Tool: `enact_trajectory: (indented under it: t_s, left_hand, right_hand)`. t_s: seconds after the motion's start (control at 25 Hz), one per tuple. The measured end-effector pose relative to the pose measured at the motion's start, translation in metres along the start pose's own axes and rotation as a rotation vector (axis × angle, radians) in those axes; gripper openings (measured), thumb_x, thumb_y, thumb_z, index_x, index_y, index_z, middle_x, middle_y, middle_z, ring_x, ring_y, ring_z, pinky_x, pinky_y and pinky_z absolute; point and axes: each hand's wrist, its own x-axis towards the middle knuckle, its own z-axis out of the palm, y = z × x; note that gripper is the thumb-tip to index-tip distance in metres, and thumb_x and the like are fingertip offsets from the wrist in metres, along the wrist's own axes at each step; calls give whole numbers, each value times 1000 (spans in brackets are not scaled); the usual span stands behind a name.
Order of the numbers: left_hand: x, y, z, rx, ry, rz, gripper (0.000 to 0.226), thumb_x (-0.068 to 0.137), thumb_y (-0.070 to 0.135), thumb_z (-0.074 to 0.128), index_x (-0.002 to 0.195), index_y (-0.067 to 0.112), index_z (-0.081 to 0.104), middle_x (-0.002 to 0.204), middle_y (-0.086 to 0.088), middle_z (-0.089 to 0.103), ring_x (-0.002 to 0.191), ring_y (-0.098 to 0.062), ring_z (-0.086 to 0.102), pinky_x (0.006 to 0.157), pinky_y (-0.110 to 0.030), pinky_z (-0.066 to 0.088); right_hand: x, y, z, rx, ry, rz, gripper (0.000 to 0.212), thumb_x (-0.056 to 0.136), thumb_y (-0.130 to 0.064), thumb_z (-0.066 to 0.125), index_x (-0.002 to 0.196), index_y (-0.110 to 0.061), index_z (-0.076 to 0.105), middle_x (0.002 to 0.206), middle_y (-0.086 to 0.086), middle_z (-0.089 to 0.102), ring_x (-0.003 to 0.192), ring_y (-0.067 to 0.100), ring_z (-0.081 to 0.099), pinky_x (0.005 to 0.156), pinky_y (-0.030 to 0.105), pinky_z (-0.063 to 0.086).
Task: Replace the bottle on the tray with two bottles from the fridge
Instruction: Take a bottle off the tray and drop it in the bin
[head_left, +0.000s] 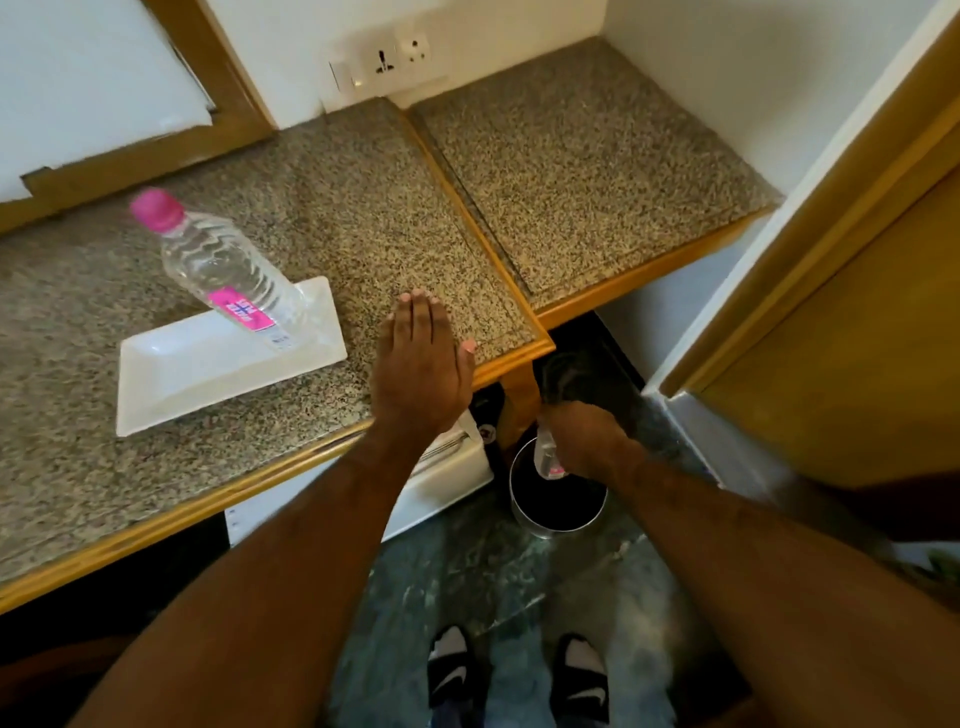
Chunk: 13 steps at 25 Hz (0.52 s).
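A clear water bottle (223, 265) with a pink cap and pink label stands on the right end of a white rectangular tray (208, 374) on the granite counter. My left hand (423, 364) lies flat, fingers together, on the counter's front edge to the right of the tray, holding nothing. My right hand (584, 439) is lower, below counter level, closed around a small clear bottle (548, 457) with a pink label, right above a round bin. The white fridge door (447, 483) shows under the counter, beneath my left forearm.
A round dark bin (558, 499) with a metal rim stands on the dark marble floor under the counter's corner. A lower granite shelf (587, 166) lies to the right, wall sockets (387, 62) behind it. A wooden door (852, 332) is at the right. My feet in sandals are below.
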Motion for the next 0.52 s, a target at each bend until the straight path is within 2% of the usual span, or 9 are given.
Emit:
enact_trajectory:
  t_s: [0.12, 0.24, 0.36, 0.52]
  left_hand:
    - [3, 2, 5, 2, 31, -8, 65, 98, 44, 19, 140, -4, 30, 148, -28, 38, 140, -41, 29, 114, -53, 29]
    - [1, 1, 11, 15, 78, -16, 64, 98, 43, 19, 141, -4, 30, 148, -29, 37, 141, -40, 28, 115, -53, 28]
    - [2, 1, 18, 28, 106, -26, 64, 98, 42, 19, 142, -4, 30, 149, -28, 36, 142, -40, 27, 115, -52, 28]
    - [3, -2, 23, 21, 119, -16, 64, 98, 42, 19, 140, -4, 32, 147, -29, 39, 140, -40, 30, 115, -51, 29]
  right_hand:
    - [25, 13, 38, 82, -24, 41, 34, 80, -19, 67, 113, -17, 59, 110, 14, 69, 101, 37, 66, 85, 45, 57]
    - [51, 23, 81, 110, -57, 55, 38, 87, -17, 62, 124, -12, 53, 127, 16, 61, 117, 36, 58, 98, 46, 49]
    - [74, 23, 122, 143, -110, 79, 39, 93, -18, 57, 130, -9, 53, 135, 15, 56, 125, 33, 53, 106, 46, 43]
    - [75, 12, 149, 242, -79, 173, 34, 95, -20, 53, 126, -9, 54, 127, 16, 61, 117, 35, 58, 100, 47, 48]
